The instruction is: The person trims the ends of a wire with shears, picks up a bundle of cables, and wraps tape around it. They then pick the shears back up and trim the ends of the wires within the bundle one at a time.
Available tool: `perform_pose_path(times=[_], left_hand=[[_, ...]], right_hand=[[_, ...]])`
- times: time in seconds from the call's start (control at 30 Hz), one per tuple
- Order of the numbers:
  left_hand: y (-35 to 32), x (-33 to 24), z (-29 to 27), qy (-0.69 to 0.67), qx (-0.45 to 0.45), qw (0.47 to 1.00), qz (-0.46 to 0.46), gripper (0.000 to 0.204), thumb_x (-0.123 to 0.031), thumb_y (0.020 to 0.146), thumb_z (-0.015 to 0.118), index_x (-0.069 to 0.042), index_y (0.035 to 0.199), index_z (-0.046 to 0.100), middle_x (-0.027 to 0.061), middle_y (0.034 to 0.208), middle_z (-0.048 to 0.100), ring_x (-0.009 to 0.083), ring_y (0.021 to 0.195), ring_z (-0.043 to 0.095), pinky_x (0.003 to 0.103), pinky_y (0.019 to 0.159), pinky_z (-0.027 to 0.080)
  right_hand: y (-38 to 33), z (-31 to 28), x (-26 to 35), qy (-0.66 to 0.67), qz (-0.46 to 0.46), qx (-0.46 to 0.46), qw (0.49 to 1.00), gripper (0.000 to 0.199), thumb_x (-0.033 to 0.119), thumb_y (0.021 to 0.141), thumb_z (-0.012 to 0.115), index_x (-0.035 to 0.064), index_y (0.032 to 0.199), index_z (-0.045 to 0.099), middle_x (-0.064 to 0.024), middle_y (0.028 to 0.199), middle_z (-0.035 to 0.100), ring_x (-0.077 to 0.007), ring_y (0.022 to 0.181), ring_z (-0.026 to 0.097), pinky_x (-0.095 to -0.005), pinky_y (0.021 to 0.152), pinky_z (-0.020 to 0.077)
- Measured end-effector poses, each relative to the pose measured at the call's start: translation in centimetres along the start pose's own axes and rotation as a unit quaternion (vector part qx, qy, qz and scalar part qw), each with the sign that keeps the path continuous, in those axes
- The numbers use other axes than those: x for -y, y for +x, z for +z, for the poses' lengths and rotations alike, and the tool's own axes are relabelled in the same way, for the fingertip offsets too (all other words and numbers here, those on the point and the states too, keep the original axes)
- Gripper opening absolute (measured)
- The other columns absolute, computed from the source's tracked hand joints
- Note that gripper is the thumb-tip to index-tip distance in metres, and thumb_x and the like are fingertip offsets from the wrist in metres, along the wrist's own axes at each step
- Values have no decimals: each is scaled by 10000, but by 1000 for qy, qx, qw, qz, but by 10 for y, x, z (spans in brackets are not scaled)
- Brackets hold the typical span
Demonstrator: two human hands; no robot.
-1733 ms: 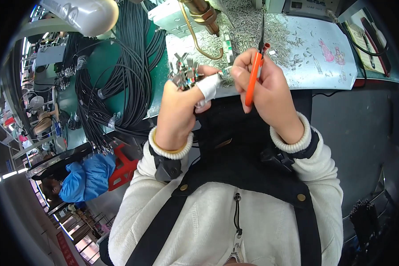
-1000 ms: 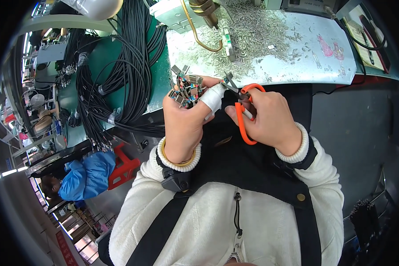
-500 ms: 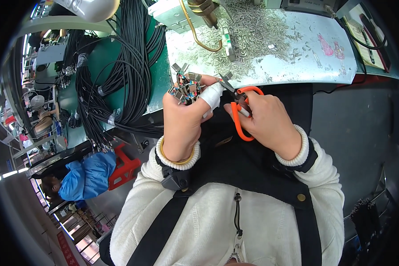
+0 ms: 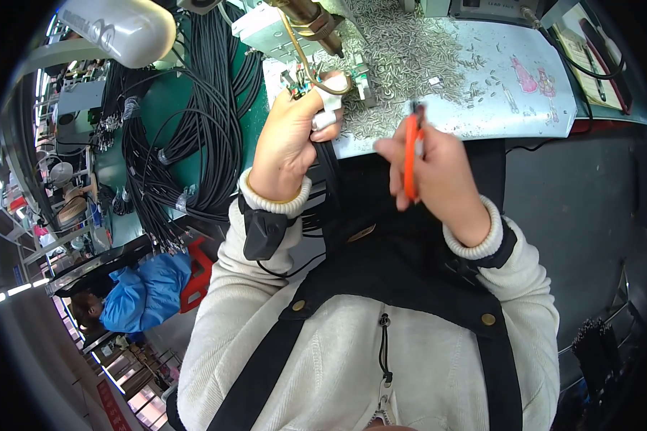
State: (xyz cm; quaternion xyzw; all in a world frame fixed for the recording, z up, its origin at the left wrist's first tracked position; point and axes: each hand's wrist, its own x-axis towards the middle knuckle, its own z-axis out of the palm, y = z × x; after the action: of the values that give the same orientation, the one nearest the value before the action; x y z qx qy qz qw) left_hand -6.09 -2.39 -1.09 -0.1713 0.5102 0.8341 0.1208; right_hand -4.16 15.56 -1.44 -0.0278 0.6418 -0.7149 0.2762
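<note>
My left hand (image 4: 284, 140), white tape around a digit, is closed on a bunch of small metal-ended connectors (image 4: 292, 80) with green parts. It is over the near left part of the metal-topped work surface, beside a bent brass tube (image 4: 308, 63) and just left of a small green-and-grey fixture (image 4: 364, 80). The tube partly hides the bunch. To the right, my right hand (image 4: 442, 169) grips orange-handled cutting pliers (image 4: 411, 159) at the surface's near edge. The pliers are seen edge-on and their dark tip is blurred, apart from the connectors.
Many small silvery bits (image 4: 410, 54) cover the metal sheet (image 4: 482, 108). A machine head with a nozzle (image 4: 323, 32) overhangs it. Bundled black cables (image 4: 216, 129) lie on the left, below a white lamp (image 4: 118, 32). A person in blue (image 4: 147, 291) sits at far left.
My left hand has moved up and forward with the connectors, to the brass tube and fixture. My right hand has drawn the pliers away to the right and turned them upright.
</note>
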Motion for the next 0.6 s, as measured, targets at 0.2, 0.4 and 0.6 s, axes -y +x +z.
perform_pose_path(times=[0.2, 0.4, 0.6], left_hand=[[6, -3, 2, 48, 5, 999, -6, 161, -87, 818, 543, 8, 940, 500, 23, 681, 465, 43, 486, 357, 153, 355, 227], [9, -10, 0, 52, 18, 998, -11, 163, -94, 811, 555, 11, 926, 509, 26, 662, 463, 46, 476, 356, 159, 352, 226], [9, -9, -5, 36, 17, 999, -14, 146, -61, 767, 597, 3, 882, 536, 5, 659, 506, 30, 453, 366, 161, 361, 237]], right_hand=[[40, 1, 17, -31, -98, -98, 990, 192, 206, 844, 531, 21, 843, 482, -13, 527, 488, -72, 350, 429, -190, 314, 300], [57, 0, 17, -8, -85, -43, 995, 176, 189, 840, 529, 21, 828, 476, 16, 521, 419, -53, 343, 381, -191, 328, 306], [59, 3, 12, 6, -88, -58, 994, 156, 166, 834, 536, 23, 830, 474, 20, 518, 413, -48, 341, 364, -190, 329, 301]])
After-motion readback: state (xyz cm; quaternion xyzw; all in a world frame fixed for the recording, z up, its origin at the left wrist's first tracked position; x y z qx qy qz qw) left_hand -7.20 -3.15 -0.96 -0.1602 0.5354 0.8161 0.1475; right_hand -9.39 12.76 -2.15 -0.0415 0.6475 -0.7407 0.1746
